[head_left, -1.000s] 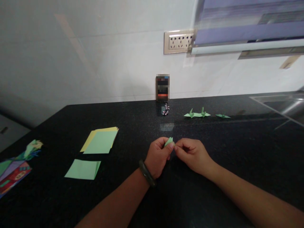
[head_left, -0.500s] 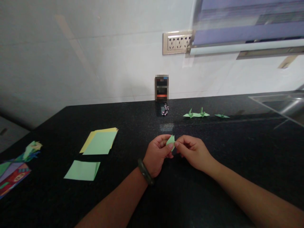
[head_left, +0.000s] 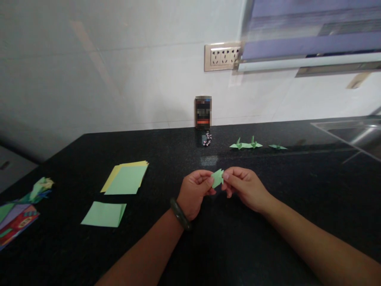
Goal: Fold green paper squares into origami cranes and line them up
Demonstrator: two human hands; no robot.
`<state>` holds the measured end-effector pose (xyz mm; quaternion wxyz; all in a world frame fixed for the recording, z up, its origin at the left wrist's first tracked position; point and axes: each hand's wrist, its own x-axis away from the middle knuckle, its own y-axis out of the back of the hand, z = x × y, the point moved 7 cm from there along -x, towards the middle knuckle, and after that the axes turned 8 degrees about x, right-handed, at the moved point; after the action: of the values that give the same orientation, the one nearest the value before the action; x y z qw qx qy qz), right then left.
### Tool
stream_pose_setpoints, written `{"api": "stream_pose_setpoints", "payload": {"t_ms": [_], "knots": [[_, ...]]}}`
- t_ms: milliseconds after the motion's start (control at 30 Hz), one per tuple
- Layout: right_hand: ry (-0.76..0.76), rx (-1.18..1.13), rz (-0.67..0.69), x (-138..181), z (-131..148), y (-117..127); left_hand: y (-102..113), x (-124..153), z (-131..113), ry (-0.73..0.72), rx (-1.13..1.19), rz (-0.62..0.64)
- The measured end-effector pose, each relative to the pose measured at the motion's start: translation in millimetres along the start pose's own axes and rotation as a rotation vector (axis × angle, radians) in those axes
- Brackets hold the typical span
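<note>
We've got the small folded green paper (head_left: 217, 178) up b/w both hands, roughly mid-view, over the dark counter (head_left: 238, 248). L hand (head_left: 195, 194) pinches its L side, thumb on the near face, fingers behind. R hand (head_left: 246, 188) pinches the R edge b/w thumb & index; its other fingers curl loosely below.

What's new vs. a sec ago: the paper tips over to our R, so its notched end, pointing up in the earlier views, now leans toward the R fingertips. More of the face shows too, as the L thumb covers less of it. For the folding, we'd say that puts the notched end in R-hand reach w/ the L hand as anchor; exact creases are too small to tell.

Rest of the counter looks the same. Green-on-yellow paper stack (head_left: 126, 180) lies off to the L, w/ a half-folded green sheet (head_left: 102, 214) just nearer us. Far side, R of the beads (head_left: 208, 139): two folded birds (head_left: 246, 145), wings seemingly meeting, + a third green piece (head_left: 278, 147) just beside, details unclear.
</note>
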<state>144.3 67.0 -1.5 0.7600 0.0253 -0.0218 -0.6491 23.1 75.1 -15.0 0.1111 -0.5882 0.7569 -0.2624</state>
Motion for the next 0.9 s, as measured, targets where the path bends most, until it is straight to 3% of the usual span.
{"api": "stream_pose_setpoints", "payload": {"t_ms": [233, 600, 800, 900], "knots": [[-0.054, -0.04, 0.038, -0.1, -1.9, -3.4, 0.0, -1.4, 3.9, -0.002, -0.062, 0.065], [-0.015, -0.102, 0.132, 1.1, -4.4, -4.7, -0.3, -0.8, 0.8, 0.022, 0.082, 0.007], [0.007, -0.081, 0.042, -0.5, -1.2, -0.9, -3.3, -0.8, 13.2, 0.148, 0.07, 0.069], [-0.052, -0.094, 0.023, -1.0, -4.2, -0.6, -0.4, -2.3, 13.0, 0.118, 0.021, 0.056]]}}
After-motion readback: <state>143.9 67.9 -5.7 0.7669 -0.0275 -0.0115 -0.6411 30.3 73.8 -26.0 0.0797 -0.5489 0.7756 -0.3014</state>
